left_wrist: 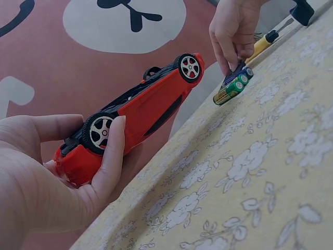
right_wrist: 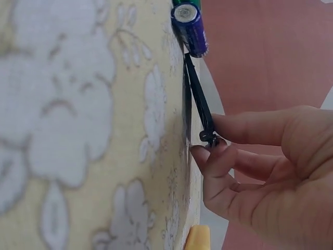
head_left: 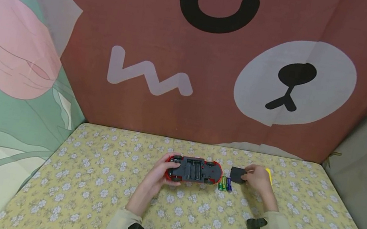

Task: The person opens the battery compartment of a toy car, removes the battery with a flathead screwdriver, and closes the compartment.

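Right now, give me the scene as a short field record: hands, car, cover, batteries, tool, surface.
left hand: grips the front end of the toy car
toy car: red, upside down, battery bay open and looks empty
right hand: pinches the black battery cover
battery cover: black, one edge on the cloth, right of the car
batteries: green and blue cells lying side by side between car and cover
screwdriver: yellow handle, behind the right hand, mostly hidden
tablecloth: yellow, white flower print
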The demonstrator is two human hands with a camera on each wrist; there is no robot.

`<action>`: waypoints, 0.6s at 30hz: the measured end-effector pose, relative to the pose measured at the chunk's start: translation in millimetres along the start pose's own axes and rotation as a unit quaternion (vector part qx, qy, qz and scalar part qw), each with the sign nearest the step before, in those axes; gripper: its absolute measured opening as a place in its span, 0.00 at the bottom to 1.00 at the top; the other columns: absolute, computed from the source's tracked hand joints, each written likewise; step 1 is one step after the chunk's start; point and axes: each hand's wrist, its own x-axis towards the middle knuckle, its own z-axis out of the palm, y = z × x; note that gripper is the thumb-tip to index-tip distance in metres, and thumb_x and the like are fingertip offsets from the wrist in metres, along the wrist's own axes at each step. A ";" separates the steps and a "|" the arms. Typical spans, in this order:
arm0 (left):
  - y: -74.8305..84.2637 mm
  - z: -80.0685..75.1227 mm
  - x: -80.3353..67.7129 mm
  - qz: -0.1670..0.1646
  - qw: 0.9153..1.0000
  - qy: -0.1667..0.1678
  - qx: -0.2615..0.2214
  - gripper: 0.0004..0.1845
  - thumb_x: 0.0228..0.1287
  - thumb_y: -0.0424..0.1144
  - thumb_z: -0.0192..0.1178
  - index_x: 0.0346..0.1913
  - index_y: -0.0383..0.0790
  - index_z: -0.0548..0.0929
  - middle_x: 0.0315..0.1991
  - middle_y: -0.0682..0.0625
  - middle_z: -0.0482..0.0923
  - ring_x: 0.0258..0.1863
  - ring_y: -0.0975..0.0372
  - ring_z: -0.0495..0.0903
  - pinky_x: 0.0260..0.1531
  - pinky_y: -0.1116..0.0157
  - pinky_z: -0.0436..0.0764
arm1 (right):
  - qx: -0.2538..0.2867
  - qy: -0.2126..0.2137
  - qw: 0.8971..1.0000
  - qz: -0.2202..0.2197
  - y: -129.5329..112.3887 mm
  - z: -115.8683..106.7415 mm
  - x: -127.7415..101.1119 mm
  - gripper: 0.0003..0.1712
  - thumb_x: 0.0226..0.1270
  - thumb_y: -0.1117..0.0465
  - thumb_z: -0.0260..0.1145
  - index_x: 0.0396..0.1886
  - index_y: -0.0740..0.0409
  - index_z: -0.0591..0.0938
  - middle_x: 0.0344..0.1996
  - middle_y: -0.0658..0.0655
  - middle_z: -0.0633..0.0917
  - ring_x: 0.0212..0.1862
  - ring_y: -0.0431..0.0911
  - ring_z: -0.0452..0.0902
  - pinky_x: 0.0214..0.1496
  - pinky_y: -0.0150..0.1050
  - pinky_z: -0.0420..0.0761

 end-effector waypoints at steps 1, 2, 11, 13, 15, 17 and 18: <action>0.0 0.0 -0.1 0.001 1.000 0.000 0.001 0.26 0.72 0.33 0.58 0.71 0.37 0.71 0.62 0.35 0.74 0.44 0.50 0.83 0.23 0.65 0.89 | 0.003 0.001 1.000 0.001 0.4 -0.6 0.4 0.24 0.69 0.70 0.66 0.60 0.79 0.77 0.56 0.80 0.78 0.45 0.63 0.83 0.41 0.52 0.88; 0.0 0.1 -0.3 0.000 1.000 0.000 0.000 0.26 0.72 0.33 0.58 0.71 0.37 0.71 0.62 0.35 0.74 0.44 0.49 0.83 0.23 0.65 0.89 | 0.006 0.003 1.000 0.002 1.1 -1.2 0.9 0.23 0.69 0.70 0.66 0.60 0.79 0.77 0.57 0.80 0.78 0.46 0.64 0.82 0.41 0.52 0.87; -0.2 0.5 -0.4 -0.004 1.000 0.002 0.000 0.27 0.72 0.33 0.58 0.72 0.37 0.70 0.63 0.34 0.73 0.46 0.48 0.82 0.24 0.65 0.89 | 0.044 0.026 0.999 -0.016 4.5 -4.2 1.0 0.18 0.70 0.69 0.62 0.56 0.74 0.79 0.46 0.73 0.84 0.38 0.56 0.81 0.30 0.42 0.80; -0.6 0.3 -0.6 -0.004 1.000 0.003 0.001 0.27 0.72 0.33 0.58 0.72 0.37 0.71 0.63 0.34 0.73 0.46 0.48 0.82 0.24 0.65 0.89 | 0.056 0.030 0.998 -0.018 3.9 -4.6 0.2 0.18 0.71 0.69 0.61 0.57 0.74 0.79 0.45 0.72 0.84 0.40 0.56 0.81 0.31 0.41 0.80; -0.8 0.1 -0.8 -0.003 1.000 0.003 0.002 0.27 0.72 0.33 0.58 0.72 0.37 0.70 0.64 0.34 0.73 0.47 0.48 0.82 0.24 0.65 0.89 | 0.069 0.033 0.997 -0.020 3.0 -5.1 -1.5 0.18 0.73 0.69 0.60 0.58 0.75 0.78 0.47 0.72 0.83 0.42 0.58 0.81 0.32 0.40 0.80; -1.1 -0.3 -0.8 -0.002 1.000 0.003 0.002 0.27 0.72 0.34 0.58 0.72 0.37 0.71 0.64 0.34 0.72 0.47 0.48 0.82 0.24 0.64 0.89 | 0.083 0.038 0.996 -0.022 2.0 -6.0 -3.7 0.19 0.74 0.69 0.59 0.60 0.75 0.78 0.49 0.73 0.82 0.45 0.60 0.81 0.33 0.40 0.80; -1.3 -0.5 -0.8 0.000 1.000 0.002 0.003 0.27 0.72 0.34 0.58 0.72 0.37 0.71 0.64 0.34 0.72 0.46 0.48 0.82 0.24 0.64 0.89 | 0.089 0.042 0.995 -0.024 1.1 -6.6 -5.0 0.19 0.75 0.69 0.59 0.61 0.75 0.77 0.49 0.73 0.81 0.45 0.60 0.81 0.33 0.40 0.80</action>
